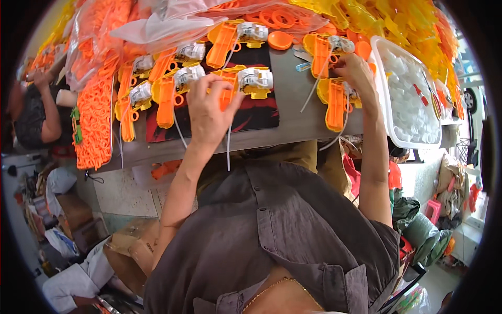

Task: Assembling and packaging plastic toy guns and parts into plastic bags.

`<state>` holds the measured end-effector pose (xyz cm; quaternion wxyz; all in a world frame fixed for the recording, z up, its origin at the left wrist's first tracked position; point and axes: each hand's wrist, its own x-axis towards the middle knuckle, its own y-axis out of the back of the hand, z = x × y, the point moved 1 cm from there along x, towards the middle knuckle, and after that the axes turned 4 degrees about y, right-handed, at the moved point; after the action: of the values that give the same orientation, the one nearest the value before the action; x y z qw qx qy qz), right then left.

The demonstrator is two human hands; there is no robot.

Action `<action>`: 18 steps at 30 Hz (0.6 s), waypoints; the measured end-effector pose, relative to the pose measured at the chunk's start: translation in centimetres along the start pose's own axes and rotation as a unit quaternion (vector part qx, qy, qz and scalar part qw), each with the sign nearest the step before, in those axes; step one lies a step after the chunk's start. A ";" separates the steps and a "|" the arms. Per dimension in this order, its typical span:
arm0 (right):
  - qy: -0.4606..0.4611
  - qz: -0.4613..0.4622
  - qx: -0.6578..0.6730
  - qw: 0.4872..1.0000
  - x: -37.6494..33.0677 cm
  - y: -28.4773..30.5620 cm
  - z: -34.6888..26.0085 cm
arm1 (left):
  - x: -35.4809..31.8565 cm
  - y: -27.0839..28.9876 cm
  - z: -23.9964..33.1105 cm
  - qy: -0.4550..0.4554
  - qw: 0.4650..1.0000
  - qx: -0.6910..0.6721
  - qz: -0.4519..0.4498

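My left hand (209,107) has its thumb and fingers bent around the orange handle of a half-built toy gun (255,78), which has a yellow shell, a white mechanism and a thin pale tube hanging down. To the right, my right hand (358,76) reaches over another half-built toy gun (320,52); its fingertips are bent together near the orange ring, and what they hold is hidden. Just below that hand lies a similar toy gun (332,104). Several more assemblies, such as one toy gun (166,99), lie left of my left hand.
A white tub (380,94) of translucent white parts stands at the right. Orange rings fill a tray (111,131) at the left. Yellow shells (402,21) and plastic bags (167,26) crowd the back. A dark red-and-black mat (264,118) lies under the assemblies. Another person's arm (49,110) shows far left.
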<state>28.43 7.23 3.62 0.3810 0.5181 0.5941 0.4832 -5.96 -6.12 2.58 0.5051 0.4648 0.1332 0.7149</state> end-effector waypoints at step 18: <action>0.092 -0.120 0.420 0.895 -10.4 -2.9 -14.4 | 1.2 -1.1 -1.0 -0.097 0.992 0.020 -0.084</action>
<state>15.73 -5.56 3.82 0.1262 0.5081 0.8317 0.1847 -6.20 -4.30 1.92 0.5642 0.5289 0.1364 0.6191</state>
